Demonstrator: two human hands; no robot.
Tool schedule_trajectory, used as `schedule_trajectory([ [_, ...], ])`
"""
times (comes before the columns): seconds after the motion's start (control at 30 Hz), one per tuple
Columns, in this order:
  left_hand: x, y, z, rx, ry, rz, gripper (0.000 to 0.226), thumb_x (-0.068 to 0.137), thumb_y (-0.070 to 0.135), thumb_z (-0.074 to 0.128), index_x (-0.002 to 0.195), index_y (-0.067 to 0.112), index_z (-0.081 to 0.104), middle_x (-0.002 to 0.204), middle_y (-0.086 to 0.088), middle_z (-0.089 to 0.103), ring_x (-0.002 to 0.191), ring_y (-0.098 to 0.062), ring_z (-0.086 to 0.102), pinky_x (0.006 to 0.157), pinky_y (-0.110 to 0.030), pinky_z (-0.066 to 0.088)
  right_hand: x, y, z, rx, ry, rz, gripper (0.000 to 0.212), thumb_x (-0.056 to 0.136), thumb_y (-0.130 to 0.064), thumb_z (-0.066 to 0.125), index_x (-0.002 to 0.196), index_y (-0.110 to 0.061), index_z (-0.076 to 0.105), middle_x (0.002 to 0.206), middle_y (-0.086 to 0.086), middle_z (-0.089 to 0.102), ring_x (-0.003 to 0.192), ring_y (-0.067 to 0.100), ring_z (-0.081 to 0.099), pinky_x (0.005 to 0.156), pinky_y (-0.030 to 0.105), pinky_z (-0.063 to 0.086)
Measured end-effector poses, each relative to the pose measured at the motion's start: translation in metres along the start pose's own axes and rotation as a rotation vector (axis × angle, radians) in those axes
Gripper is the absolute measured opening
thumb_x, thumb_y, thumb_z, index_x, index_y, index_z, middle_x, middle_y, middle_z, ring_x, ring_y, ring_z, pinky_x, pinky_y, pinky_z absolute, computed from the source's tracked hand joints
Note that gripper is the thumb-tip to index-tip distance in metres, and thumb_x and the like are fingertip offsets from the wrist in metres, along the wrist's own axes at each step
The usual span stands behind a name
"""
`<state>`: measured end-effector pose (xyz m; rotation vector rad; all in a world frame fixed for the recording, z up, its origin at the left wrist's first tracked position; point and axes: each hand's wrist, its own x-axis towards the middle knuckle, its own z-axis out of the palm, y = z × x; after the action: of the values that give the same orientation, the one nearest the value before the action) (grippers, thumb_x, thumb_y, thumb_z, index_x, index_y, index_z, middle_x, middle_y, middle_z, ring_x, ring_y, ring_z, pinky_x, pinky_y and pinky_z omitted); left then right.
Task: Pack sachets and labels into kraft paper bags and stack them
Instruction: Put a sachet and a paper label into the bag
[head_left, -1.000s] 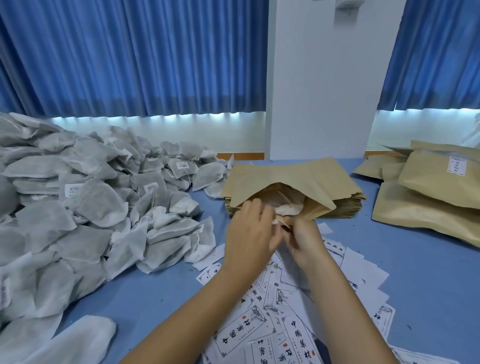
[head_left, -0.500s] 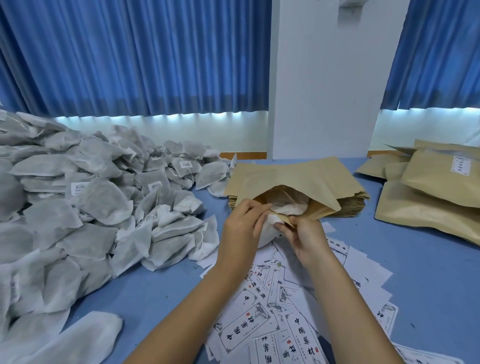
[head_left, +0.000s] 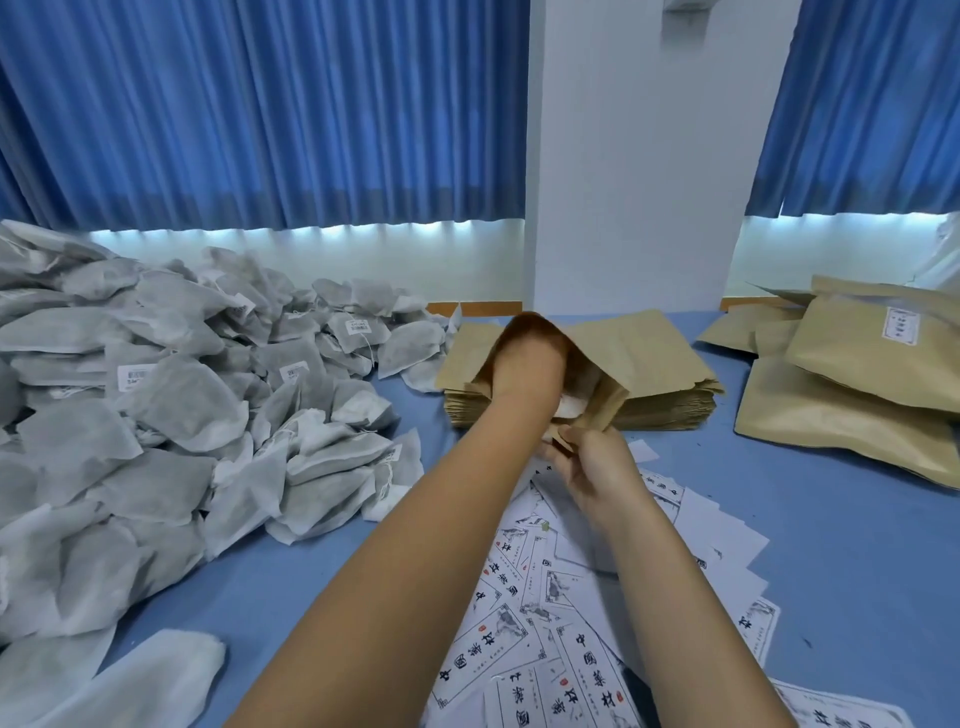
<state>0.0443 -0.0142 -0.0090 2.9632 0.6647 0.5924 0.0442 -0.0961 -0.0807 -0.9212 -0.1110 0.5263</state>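
An open kraft paper bag lies on top of a flat stack of empty kraft bags at the table's middle. My left hand is pushed into the bag's mouth up to the wrist, so its fingers are hidden. A bit of white sachet shows inside the mouth, beside that wrist. My right hand pinches the lower lip of the bag's mouth and holds it open. A big heap of grey-white sachets fills the left. Printed paper labels lie scattered under my forearms.
Filled kraft bags, one with a label stuck on it, are piled at the right on the blue table. A white pillar and blue curtains stand behind the table. One loose sachet lies near the front left edge.
My left hand has gone from the bag's mouth deep into the bag, taking the sachet with it. My right hand has kept its grip on the bag's lower lip.
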Motion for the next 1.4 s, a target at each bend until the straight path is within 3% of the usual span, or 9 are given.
schedule_trajectory([
  [0.13, -0.019, -0.001, 0.007, -0.095, -0.347, 0.111, 0.035, 0.101, 0.027, 0.038, 0.126, 0.008, 0.053, 0.122, -0.012, 0.058, 0.111, -0.029, 0.055, 0.090, -0.034, 0.042, 0.002, 0.000, -0.006, -0.044, 0.018, -0.023, 0.033, 0.086, 0.018, 0.031, 0.084, -0.003, 0.056, 0.072, 0.011, 0.062, 0.067, 0.018, 0.061, 0.058, 0.027, 0.059],
  [0.33, -0.089, -0.051, 0.012, -0.174, 0.486, 0.673, 0.021, 0.092, 0.024, 0.056, 0.099, 0.007, 0.066, 0.097, -0.006, 0.064, 0.088, -0.018, 0.057, 0.068, -0.025, 0.045, 0.001, -0.005, -0.009, 0.011, 0.023, 0.019, 0.027, 0.089, 0.016, 0.034, 0.085, 0.004, 0.058, 0.074, 0.013, 0.070, 0.071, 0.019, 0.070, 0.058, 0.025, 0.058],
  [0.53, -0.110, -0.075, 0.048, -0.006, 0.213, 0.164, 0.044, 0.075, 0.036, 0.074, 0.103, 0.007, 0.054, 0.108, -0.006, 0.050, 0.086, -0.022, 0.052, 0.065, -0.024, 0.035, 0.001, -0.003, -0.004, 0.065, 0.070, 0.072, 0.023, 0.093, 0.015, 0.038, 0.109, 0.011, 0.053, 0.103, 0.015, 0.058, 0.080, 0.022, 0.061, 0.054, 0.021, 0.055],
  [0.7, -0.111, -0.068, 0.032, -0.149, 0.446, 0.348, 0.028, 0.075, 0.025, 0.066, 0.095, 0.009, 0.055, 0.098, -0.004, 0.062, 0.060, -0.019, 0.058, 0.039, -0.027, 0.037, -0.001, -0.005, -0.009, -0.112, 0.157, 0.045, 0.027, 0.089, 0.011, 0.040, 0.087, -0.004, 0.062, 0.073, 0.006, 0.065, 0.064, 0.013, 0.060, 0.053, 0.021, 0.051],
  [0.87, -0.102, -0.057, 0.023, -0.133, 0.780, 0.605, 0.025, 0.080, 0.015, 0.064, 0.103, 0.013, 0.056, 0.109, -0.004, 0.070, 0.068, -0.016, 0.062, 0.052, -0.023, 0.041, -0.006, 0.000, -0.009, -0.137, 0.076, 0.076, 0.018, 0.096, -0.004, 0.043, 0.090, -0.011, 0.058, 0.080, 0.006, 0.060, 0.069, 0.016, 0.055, 0.058, 0.024, 0.047],
  [1.1, -0.068, -0.029, 0.025, 0.184, 0.450, 0.618, 0.025, 0.074, 0.008, 0.050, 0.082, 0.019, 0.071, 0.070, 0.004, 0.063, 0.057, -0.015, 0.056, 0.042, -0.023, 0.031, -0.009, -0.004, -0.004, -0.117, 0.002, 0.074, 0.027, 0.094, 0.001, 0.040, 0.077, -0.016, 0.053, 0.065, -0.002, 0.061, 0.064, 0.008, 0.059, 0.055, 0.019, 0.048],
  [1.2, -0.043, -0.014, 0.015, 0.238, 0.041, 0.239, 0.017, 0.085, 0.006, 0.056, 0.096, 0.015, 0.065, 0.095, -0.004, 0.066, 0.081, -0.022, 0.063, 0.059, -0.027, 0.036, -0.008, -0.007, -0.002, -0.189, 0.014, 0.085, 0.035, 0.088, 0.012, 0.032, 0.064, -0.009, 0.045, 0.045, 0.000, 0.051, 0.048, 0.014, 0.049, 0.043, 0.018, 0.040],
  [1.27, -0.022, -0.005, 0.008, 0.015, -0.111, -0.007, 0.021, 0.090, 0.008, 0.056, 0.110, 0.007, 0.061, 0.113, -0.012, 0.062, 0.101, -0.028, 0.060, 0.071, -0.027, 0.035, -0.011, -0.006, 0.003, -0.146, 0.017, 0.115, 0.030, 0.089, 0.015, 0.032, 0.073, -0.003, 0.050, 0.061, 0.010, 0.058, 0.050, 0.017, 0.056, 0.039, 0.018, 0.043],
  [1.4, -0.009, -0.001, 0.002, -0.048, -0.264, 0.025, 0.040, 0.097, 0.008, 0.044, 0.137, 0.009, 0.043, 0.134, -0.012, 0.049, 0.118, -0.026, 0.051, 0.089, -0.027, 0.042, -0.013, -0.007, 0.002, -0.045, 0.040, 0.196, 0.028, 0.093, 0.014, 0.025, 0.089, 0.006, 0.052, 0.081, 0.018, 0.060, 0.063, 0.023, 0.056, 0.040, 0.017, 0.047],
])
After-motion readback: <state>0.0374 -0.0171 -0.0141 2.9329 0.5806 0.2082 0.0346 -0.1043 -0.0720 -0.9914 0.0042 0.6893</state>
